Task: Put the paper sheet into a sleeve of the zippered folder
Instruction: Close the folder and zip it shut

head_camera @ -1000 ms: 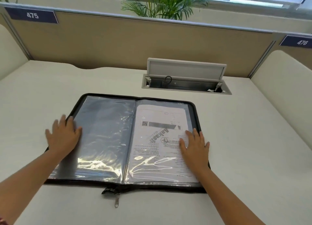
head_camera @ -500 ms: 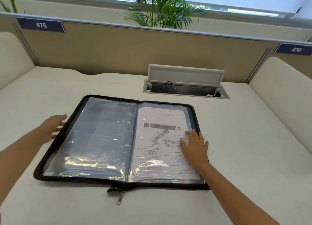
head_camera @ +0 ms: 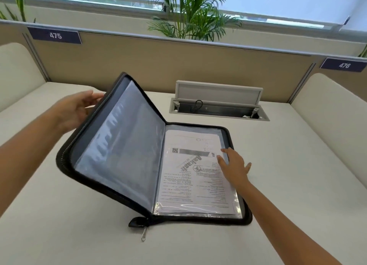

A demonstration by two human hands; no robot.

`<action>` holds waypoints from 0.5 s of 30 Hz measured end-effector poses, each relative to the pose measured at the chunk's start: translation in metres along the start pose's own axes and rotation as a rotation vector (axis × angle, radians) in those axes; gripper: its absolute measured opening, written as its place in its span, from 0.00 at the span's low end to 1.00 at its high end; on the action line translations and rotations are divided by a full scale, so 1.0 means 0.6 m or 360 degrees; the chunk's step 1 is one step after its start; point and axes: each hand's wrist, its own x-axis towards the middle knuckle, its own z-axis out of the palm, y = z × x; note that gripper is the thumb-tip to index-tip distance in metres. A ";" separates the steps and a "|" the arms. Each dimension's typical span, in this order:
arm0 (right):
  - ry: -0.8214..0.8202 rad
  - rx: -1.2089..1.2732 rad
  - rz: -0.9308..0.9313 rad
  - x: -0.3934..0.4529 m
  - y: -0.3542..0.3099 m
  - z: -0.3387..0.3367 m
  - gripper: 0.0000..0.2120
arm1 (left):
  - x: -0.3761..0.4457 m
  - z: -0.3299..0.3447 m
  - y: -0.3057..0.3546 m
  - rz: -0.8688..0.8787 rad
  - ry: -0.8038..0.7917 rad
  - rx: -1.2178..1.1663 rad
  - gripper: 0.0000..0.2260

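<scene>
Black zippered folder (head_camera: 65, 161) lies on our surface (head_camera: 297, 175); the paper sheet (head_camera: 194, 177) sits in its right sleeve (head_camera: 228, 145). Our left hand (head_camera: 77, 109) grips the raised cover; right hand (head_camera: 234, 165) rests flat. Cable box (head_camera: 218, 101) at twelve o'clock.

Bench (head_camera: 297, 165): off-white, matte top, filling most of the frame; beige partition panels close it off along the upper edge and cream dividers at far left and right.

Zippered folder (head_camera: 156, 221) lies at frame centre. Its right half rests flat on the bench; its left cover is tilted up off the surface. Zip pull (head_camera: 144, 236) trails onto the bench at lower centre.

Cable hatch (head_camera: 218, 110) is set into the bench at upper right of centre, its grey lid standing open, apart from the folder.
</scene>
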 end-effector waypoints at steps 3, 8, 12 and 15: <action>0.0001 0.0267 -0.0076 -0.002 -0.015 -0.018 0.17 | -0.002 0.042 0.000 0.0076 -0.0122 -0.0030 0.14; -0.0097 0.0547 -0.0180 -0.009 -0.030 -0.051 0.18 | -0.006 0.128 -0.016 0.0076 -0.0378 0.0111 0.13; -0.0175 0.0669 -0.0180 -0.018 -0.050 -0.084 0.18 | 0.006 0.177 -0.036 0.0094 -0.0422 0.0212 0.16; -0.0505 0.1215 -0.0016 -0.029 -0.069 -0.111 0.20 | 0.009 0.218 -0.060 0.0000 -0.0443 0.0165 0.13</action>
